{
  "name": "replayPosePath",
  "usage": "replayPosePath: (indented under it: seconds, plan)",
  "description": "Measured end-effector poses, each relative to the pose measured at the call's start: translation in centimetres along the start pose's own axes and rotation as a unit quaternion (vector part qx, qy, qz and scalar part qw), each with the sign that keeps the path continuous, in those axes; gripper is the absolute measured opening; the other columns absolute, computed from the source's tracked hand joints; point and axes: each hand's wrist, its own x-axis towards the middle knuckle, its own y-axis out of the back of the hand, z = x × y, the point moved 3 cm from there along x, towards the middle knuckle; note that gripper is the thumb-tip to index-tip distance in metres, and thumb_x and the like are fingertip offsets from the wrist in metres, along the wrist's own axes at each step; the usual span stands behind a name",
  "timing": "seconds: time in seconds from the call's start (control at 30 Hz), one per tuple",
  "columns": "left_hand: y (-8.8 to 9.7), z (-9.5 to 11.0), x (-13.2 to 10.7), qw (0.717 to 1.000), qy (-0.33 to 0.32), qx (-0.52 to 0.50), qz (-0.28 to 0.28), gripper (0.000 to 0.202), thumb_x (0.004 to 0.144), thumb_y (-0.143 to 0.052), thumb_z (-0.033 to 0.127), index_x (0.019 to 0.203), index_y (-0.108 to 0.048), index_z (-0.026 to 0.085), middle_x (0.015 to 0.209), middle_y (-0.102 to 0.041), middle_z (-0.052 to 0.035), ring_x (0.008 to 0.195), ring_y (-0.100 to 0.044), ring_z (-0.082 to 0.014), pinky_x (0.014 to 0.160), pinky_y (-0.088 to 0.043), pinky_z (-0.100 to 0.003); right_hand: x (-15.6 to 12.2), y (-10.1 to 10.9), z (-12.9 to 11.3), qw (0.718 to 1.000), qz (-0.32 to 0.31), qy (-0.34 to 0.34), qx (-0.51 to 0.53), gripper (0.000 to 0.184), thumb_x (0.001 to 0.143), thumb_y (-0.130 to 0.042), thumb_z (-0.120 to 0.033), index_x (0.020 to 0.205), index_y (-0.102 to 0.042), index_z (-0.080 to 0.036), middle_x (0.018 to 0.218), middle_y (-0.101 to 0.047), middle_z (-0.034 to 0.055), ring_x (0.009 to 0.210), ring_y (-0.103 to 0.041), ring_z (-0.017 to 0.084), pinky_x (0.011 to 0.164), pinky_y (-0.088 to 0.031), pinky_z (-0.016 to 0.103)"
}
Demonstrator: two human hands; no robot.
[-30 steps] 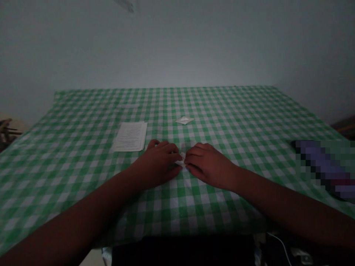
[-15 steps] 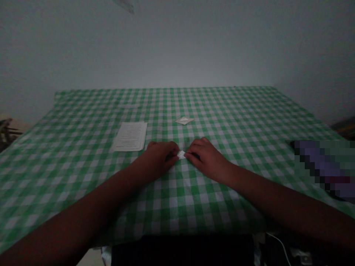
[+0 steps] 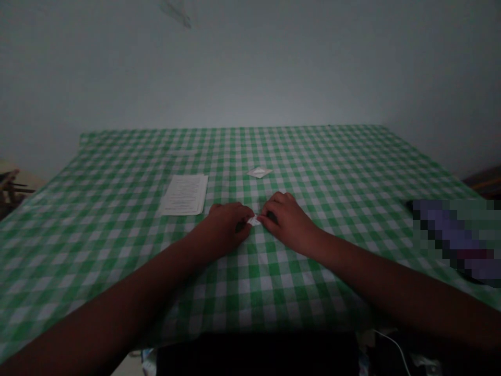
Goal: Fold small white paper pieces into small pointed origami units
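A small white folded paper is mostly hidden between the left hand and right hand. The printed white sheet's text is too small to read. A blurred purple-and-dark object is cut off by the picture's right edge.

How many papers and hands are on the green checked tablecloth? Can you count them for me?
Printed white paper sheet: 1
Small folded white paper pieces, one farther away and one between the hands: 2
Left bare hand and right bare hand: 2
Total: 5
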Motion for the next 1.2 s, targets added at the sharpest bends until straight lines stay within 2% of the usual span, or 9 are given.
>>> replayPosePath:
  seconds: [0.2, 0.43, 0.57, 0.67, 0.8, 0.93, 1.07, 1.2]
  plan:
    - [-0.2, -0.2, 0.0, 1.0, -0.004, -0.002, 0.009, 0.024, 0.096, -0.051, 0.03, 0.098, -0.074, 0.021, 0.092, -0.065, -0.0058, 0.086, -0.061, -0.0185, 0.081, -0.048, -0.034, 0.0, -0.2, -0.1, 1.0, 0.001, -0.005, -0.004, 0.013, 0.093, -0.059, -0.03, 0.092, -0.066, -0.018, 0.093, -0.058, 0.0071, 0.094, -0.051, 0.022, 0.088, -0.041, 0.037]
    - [-0.3, -0.5, 0.3, 0.999, 0.033, -0.028, 0.031, 0.021, 0.093, -0.058, 0.032, 0.095, -0.077, 0.022, 0.089, -0.067, -0.0049, 0.083, -0.063, -0.0182, 0.08, -0.05, -0.034, -0.1, -0.3, -0.2, 1.0, -0.001, -0.001, -0.02, 0.017, 0.095, -0.056, -0.029, 0.093, -0.066, -0.017, 0.093, -0.06, 0.0076, 0.091, -0.052, 0.021, 0.085, -0.042, 0.036]
    - [-0.4, -0.4, 0.2, 0.998, 0.038, -0.017, 0.04, 0.021, 0.092, -0.058, 0.032, 0.094, -0.077, 0.022, 0.086, -0.067, -0.0051, 0.082, -0.062, -0.0186, 0.078, -0.051, -0.035, -0.3, -0.1, -1.0, 0.998, -0.004, 0.046, -0.044, 0.021, 0.098, -0.05, -0.028, 0.098, -0.068, -0.017, 0.094, -0.062, 0.0078, 0.092, -0.052, 0.022, 0.086, -0.041, 0.038]
    - [-0.5, -0.1, 0.0, 0.997, 0.039, -0.005, 0.06, 0.022, 0.091, -0.057, 0.032, 0.095, -0.077, 0.022, 0.085, -0.067, -0.0055, 0.083, -0.062, -0.0194, 0.08, -0.051, -0.036, -1.0, 0.2, -2.1, 0.993, -0.035, 0.082, -0.083, 0.024, 0.099, -0.047, -0.025, 0.102, -0.069, -0.017, 0.096, -0.064, 0.0092, 0.094, -0.052, 0.024, 0.084, -0.042, 0.04]
    - [-0.5, 0.0, -0.2, 0.997, 0.015, -0.015, 0.077, 0.019, 0.088, -0.059, 0.026, 0.096, -0.075, 0.021, 0.09, -0.065, -0.0056, 0.089, -0.06, -0.0205, 0.085, -0.05, -0.038, -1.9, 0.6, -3.0, 0.989, -0.064, 0.081, -0.107, 0.029, 0.098, -0.045, -0.02, 0.12, -0.064, -0.015, 0.112, -0.064, 0.0134, 0.103, -0.054, 0.026, 0.085, -0.046, 0.042]
    - [0.0, -0.8, -0.2, 0.995, -0.021, -0.022, 0.094, 0.017, 0.088, -0.057, 0.021, 0.094, -0.073, 0.019, 0.103, -0.064, -0.0069, 0.099, -0.057, -0.0215, 0.093, -0.048, -0.04, -2.0, 1.1, -2.4, 0.986, -0.083, 0.119, -0.084, 0.03, 0.098, -0.045, -0.02, 0.121, -0.064, -0.013, 0.118, -0.065, 0.0133, 0.107, -0.056, 0.026, 0.092, -0.048, 0.044]
    - [0.3, -1.8, 0.0, 0.997, -0.033, -0.005, 0.068, 0.02, 0.086, -0.059, 0.017, 0.1, -0.072, 0.021, 0.106, -0.064, -0.0066, 0.101, -0.056, -0.0225, 0.095, -0.046, -0.042, -1.7, 1.5, -1.3, 0.977, -0.099, 0.179, -0.061, 0.032, 0.098, -0.045, -0.018, 0.124, -0.064, -0.012, 0.122, -0.067, 0.0127, 0.112, -0.058, 0.025, 0.097, -0.048, 0.044]
    - [0.4, -1.7, 0.0, 0.998, -0.059, -0.017, 0.02, 0.02, 0.086, -0.058, 0.016, 0.097, -0.073, 0.023, 0.104, -0.065, -0.0048, 0.099, -0.057, -0.0212, 0.092, -0.047, -0.039, -1.2, 1.7, -0.8, 0.982, -0.088, 0.164, -0.02, 0.026, 0.099, -0.049, -0.023, 0.114, -0.069, -0.016, 0.117, -0.07, 0.0083, 0.108, -0.062, 0.021, 0.1, -0.048, 0.04]
